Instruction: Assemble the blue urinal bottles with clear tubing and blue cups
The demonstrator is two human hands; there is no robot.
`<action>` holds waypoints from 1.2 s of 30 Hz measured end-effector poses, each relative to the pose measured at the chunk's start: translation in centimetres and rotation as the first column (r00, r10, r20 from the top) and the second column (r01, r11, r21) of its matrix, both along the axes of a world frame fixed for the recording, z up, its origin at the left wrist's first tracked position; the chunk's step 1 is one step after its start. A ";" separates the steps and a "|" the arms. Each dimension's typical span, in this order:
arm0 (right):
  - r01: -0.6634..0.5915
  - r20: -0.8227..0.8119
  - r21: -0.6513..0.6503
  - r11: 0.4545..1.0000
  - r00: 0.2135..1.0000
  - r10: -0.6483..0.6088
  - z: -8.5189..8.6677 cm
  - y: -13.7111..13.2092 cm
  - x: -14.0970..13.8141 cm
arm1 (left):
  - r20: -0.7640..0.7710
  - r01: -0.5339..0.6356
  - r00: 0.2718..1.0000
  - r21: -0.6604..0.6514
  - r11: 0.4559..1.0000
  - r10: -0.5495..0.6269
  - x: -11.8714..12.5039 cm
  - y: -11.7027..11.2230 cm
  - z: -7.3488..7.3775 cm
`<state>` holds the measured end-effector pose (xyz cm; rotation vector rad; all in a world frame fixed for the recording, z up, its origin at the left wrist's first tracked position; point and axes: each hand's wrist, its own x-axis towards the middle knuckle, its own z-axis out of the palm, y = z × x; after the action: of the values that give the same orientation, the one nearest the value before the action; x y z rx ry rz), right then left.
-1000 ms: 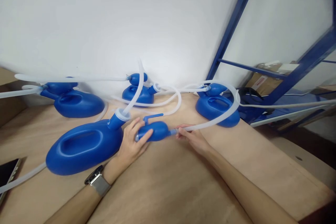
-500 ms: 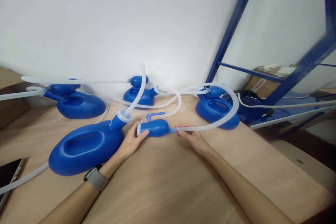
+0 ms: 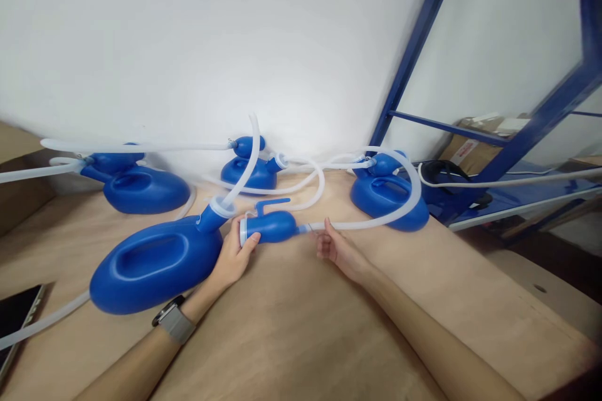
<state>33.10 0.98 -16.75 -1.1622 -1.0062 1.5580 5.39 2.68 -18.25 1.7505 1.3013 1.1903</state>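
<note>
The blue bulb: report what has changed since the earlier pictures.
The left hand has drawn back along the blue bulb to its white-rimmed end; the bulb has shifted slightly left. The right hand has loosened its pinch at the tube's end, thumb now raised. The blue jugs stayed put.

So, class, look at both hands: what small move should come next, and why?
Perhaps the right hand should pinch the white hose where it meets the blue bulb: that hand is close beside the join, while the left hand grips the bulb's other end, which should brace it.
</note>
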 end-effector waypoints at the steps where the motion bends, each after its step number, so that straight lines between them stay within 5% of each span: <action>1: -0.084 0.041 -0.054 0.995 0.995 0.086 0.2 -0.2 0.1 | -0.008 -0.024 1.000 0.018 1.000 0.024 0.0 0.0 0.0; 3: -0.195 0.201 -0.056 0.979 0.959 0.202 0.7 -0.8 0.1 | -0.029 -0.056 0.998 0.055 0.997 0.057 0.1 0.0 0.1; 5: -0.181 0.458 0.196 0.964 0.886 0.073 1.0 -1.5 -0.1 | -0.058 -0.042 0.997 0.075 0.996 0.047 0.1 -0.1 0.1; 6: -0.177 0.561 0.394 0.902 0.824 -0.083 1.0 -1.8 -0.3 | -0.071 -0.023 0.997 0.077 0.997 0.029 0.1 -0.2 0.1; 8: -0.282 0.643 0.693 0.664 0.659 -0.391 0.7 -1.9 -0.5 | -0.086 0.019 0.996 0.071 0.997 -0.012 0.0 -0.3 0.1; 10: -0.436 0.641 0.767 0.470 0.527 -0.557 0.0 -1.6 -0.6 | -0.081 0.042 0.996 0.065 0.997 -0.037 -0.1 -0.4 0.1; 12: -0.527 0.649 0.747 0.404 0.450 -0.613 -0.7 -0.9 -0.4 | -0.063 0.049 0.997 0.062 0.997 -0.046 -0.1 -0.4 0.1; 19: -0.599 0.644 0.718 0.354 0.379 -0.664 -0.8 0.5 2.0 | -0.028 0.037 0.999 0.065 0.997 -0.035 -0.1 -0.4 0.1; 29: -0.659 0.720 0.646 0.385 0.357 -0.596 0.3 0.1 2.4 | -0.074 0.030 0.997 0.078 0.997 -0.024 -0.1 -0.6 0.3; 36: -0.639 0.811 0.573 0.513 0.354 -0.466 0.0 -0.3 1.8 | -0.128 0.082 0.989 0.117 0.990 -0.067 -0.3 -0.7 -0.2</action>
<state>34.93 0.63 -16.80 -1.1320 -2.3526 -0.0485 5.05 1.99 -18.46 1.9716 1.2440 1.1562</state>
